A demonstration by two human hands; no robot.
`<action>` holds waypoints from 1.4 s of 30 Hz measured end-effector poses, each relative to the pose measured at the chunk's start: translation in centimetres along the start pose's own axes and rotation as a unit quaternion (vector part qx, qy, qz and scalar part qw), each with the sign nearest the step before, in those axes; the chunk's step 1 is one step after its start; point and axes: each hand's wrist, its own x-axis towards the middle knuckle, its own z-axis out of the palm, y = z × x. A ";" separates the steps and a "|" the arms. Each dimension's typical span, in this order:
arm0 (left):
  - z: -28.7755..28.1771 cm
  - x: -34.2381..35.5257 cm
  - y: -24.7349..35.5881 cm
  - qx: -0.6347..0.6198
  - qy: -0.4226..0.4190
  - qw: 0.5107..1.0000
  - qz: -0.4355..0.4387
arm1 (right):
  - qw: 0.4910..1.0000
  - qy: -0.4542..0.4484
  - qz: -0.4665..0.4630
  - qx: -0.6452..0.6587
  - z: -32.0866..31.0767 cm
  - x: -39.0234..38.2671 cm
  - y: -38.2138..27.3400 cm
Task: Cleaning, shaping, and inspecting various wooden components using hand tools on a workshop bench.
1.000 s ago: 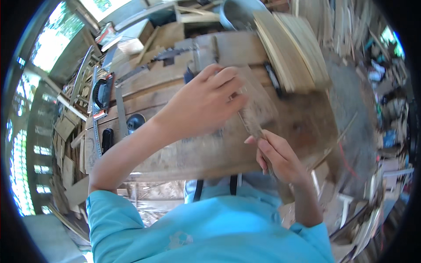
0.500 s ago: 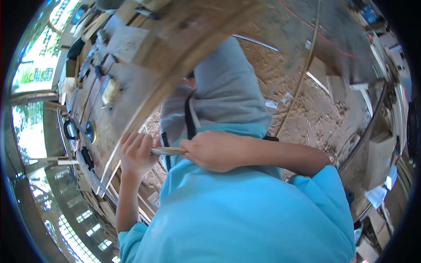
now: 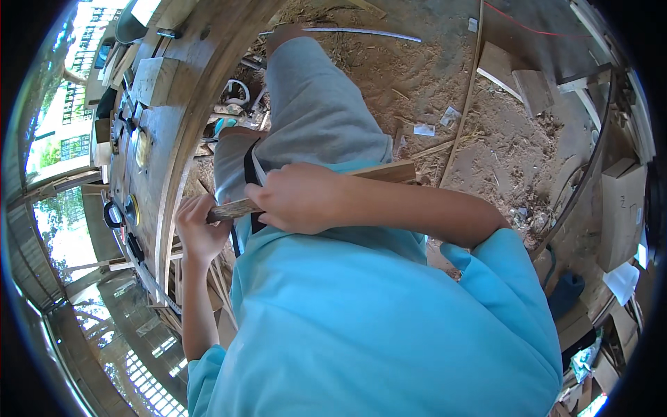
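A narrow wooden strip (image 3: 385, 172) slants across my front, close to my belt and grey trousers. My right hand (image 3: 299, 198) is closed round it, and its far right end shows beyond my forearm. At the strip's left end, rough and darker, my left hand (image 3: 198, 222) has its fingers curled round the tip. The left fingertips are partly hidden. Just past my left hand runs the thick wooden edge of a workbench (image 3: 182, 149).
On the bench lie a wooden block (image 3: 154, 82) and a round yellow-rimmed disc (image 3: 132, 208). Wood shavings (image 3: 486, 174) cover the floor ahead and right, with a long thin batten (image 3: 460, 132) across them. Boards (image 3: 531, 90) lie farther off; a cardboard box (image 3: 620, 215) stands right.
My view has turned, and the bench now shows more sharply on the left. Both hands sit slightly higher and more left, still on the strip, whose right end has come into sight.
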 end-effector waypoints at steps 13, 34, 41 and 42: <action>6.4 -4.1 2.3 -0.119 -0.015 0.979 -0.162 | 0.996 -0.073 0.045 0.001 -0.2 -0.6 2.0; 4.7 -4.1 1.5 -0.125 0.064 0.974 -0.177 | 0.988 -0.147 0.020 -0.043 -2.9 3.5 0.6; -1.3 -2.0 0.7 -0.353 -0.109 0.881 -0.294 | 0.974 -0.181 -0.020 -0.133 -7.8 6.9 -2.0; -2.3 -1.8 0.3 -0.440 -0.117 0.846 -0.277 | 0.969 -0.195 -0.036 -0.149 -8.7 7.6 -2.7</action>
